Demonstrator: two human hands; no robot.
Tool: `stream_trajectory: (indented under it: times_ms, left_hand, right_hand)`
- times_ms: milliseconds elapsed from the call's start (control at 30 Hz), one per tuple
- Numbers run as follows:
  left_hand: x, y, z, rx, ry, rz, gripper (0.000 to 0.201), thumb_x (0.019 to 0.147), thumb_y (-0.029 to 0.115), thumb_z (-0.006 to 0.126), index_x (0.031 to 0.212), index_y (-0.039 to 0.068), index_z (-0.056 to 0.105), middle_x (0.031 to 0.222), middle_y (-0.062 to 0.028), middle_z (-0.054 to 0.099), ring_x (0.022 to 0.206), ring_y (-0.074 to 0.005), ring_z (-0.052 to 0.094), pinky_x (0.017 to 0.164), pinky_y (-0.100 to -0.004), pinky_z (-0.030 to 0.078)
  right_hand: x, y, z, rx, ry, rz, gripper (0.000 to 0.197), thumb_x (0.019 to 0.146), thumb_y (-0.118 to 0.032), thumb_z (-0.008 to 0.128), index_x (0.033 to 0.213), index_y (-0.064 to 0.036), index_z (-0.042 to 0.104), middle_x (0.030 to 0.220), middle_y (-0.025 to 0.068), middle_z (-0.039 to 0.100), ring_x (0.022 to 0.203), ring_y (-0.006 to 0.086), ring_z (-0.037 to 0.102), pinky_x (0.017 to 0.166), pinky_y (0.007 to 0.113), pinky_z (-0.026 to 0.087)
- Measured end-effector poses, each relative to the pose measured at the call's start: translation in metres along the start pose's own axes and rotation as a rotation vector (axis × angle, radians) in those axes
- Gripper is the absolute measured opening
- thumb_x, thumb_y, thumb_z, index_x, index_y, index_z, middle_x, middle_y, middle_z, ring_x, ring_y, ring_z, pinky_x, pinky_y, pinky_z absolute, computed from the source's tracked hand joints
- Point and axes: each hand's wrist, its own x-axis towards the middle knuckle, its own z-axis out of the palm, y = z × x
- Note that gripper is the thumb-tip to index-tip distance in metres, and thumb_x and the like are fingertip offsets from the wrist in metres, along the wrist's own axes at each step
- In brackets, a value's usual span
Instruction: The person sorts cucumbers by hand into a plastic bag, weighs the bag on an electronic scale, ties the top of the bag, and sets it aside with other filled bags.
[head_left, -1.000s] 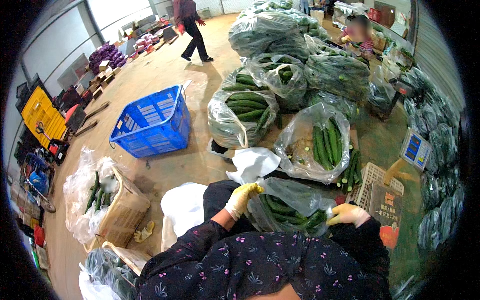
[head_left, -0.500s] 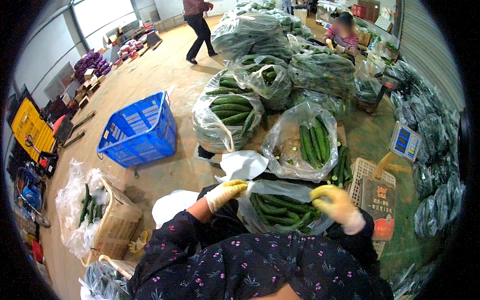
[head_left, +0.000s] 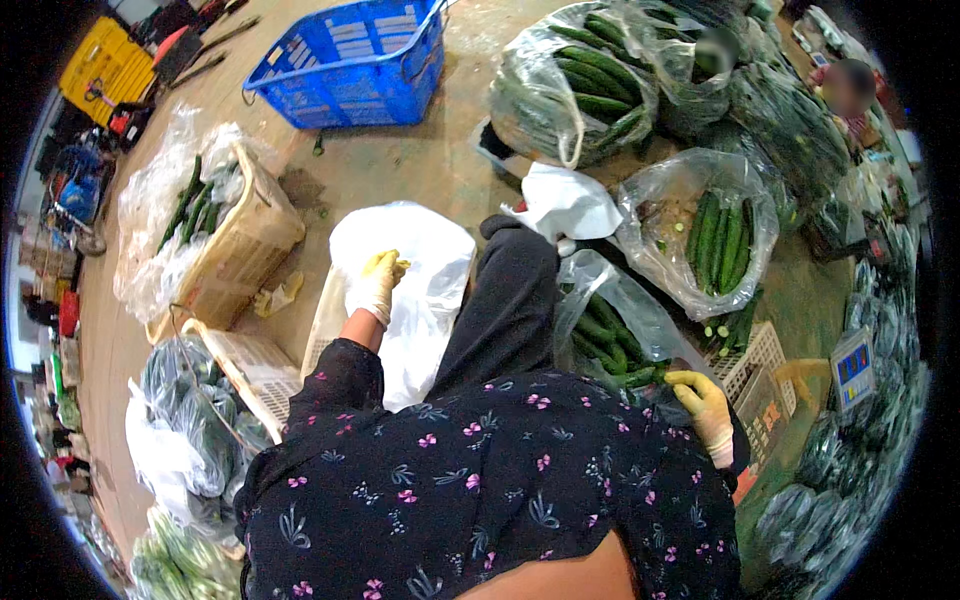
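My left hand (head_left: 378, 283), in a yellow and white glove, is over a pile of white plastic sheeting (head_left: 405, 235) left of my knee. Its fingers are curled together; whether they pinch the plastic is hidden. To the right, my right hand (head_left: 703, 405), gloved the same way, is closed at the near right edge of a clear plastic bag (head_left: 640, 310). Dark green cucumbers (head_left: 607, 335) lie inside that bag, partly hidden by my leg and body. Beyond it stands another open clear bag (head_left: 645, 200) with long cucumbers (head_left: 720, 240) in it.
A blue crate (head_left: 350, 70) stands at the far left of centre. Nearer left is a beige crate (head_left: 245, 235) lined with plastic and holding cucumbers. Full cucumber bags (head_left: 590, 80) are heaped at the far right. A scale display (head_left: 853, 368) and a cardboard box (head_left: 765, 415) are at the right.
The view has tipped down and swung left. My left hand has left the cucumber bag and moved left to the white plastic. My right hand has lowered to the bag's near right edge.
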Motion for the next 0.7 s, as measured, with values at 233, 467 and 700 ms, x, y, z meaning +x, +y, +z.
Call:
stream_trajectory:
  times_ms: [233,467,700]
  left_hand:
    - [0.028,-0.055,0.021,0.03,-0.064,-0.009,0.022,0.086,0.023,0.056,0.1,0.006,0.059,0.083,-0.0077,0.065,0.066,-0.0123,0.058,0.059,-0.0232,0.045]
    - [0.077,0.039,0.177,0.521,-0.534,0.461,0.029,0.083,0.022,0.057,0.104,0.002,0.061,0.092,-0.0098,0.065,0.085,-0.0198,0.06,0.077,-0.0281,0.046]
    - [0.111,0.077,0.309,1.38,-0.743,0.481,0.046,0.076,0.037,0.057,0.108,0.004,0.06,0.105,-0.0179,0.062,0.092,-0.0306,0.061,0.079,-0.0353,0.048]
  right_hand:
    - [-0.006,0.006,-0.003,-0.036,0.052,0.108,0.021,0.081,-0.013,0.058,0.098,-0.0013,0.064,0.097,0.0086,0.064,0.093,0.0166,0.058,0.084,0.027,0.043]
    - [-0.013,-0.012,-0.003,-0.168,0.092,0.07,0.021,0.081,-0.017,0.06,0.098,-0.0045,0.064,0.099,0.01,0.063,0.093,0.0195,0.059,0.083,0.029,0.045]
    - [-0.024,-0.016,0.001,-0.042,0.1,0.11,0.024,0.081,-0.02,0.061,0.1,-0.0051,0.063,0.1,0.0099,0.062,0.096,0.022,0.059,0.086,0.03,0.044]
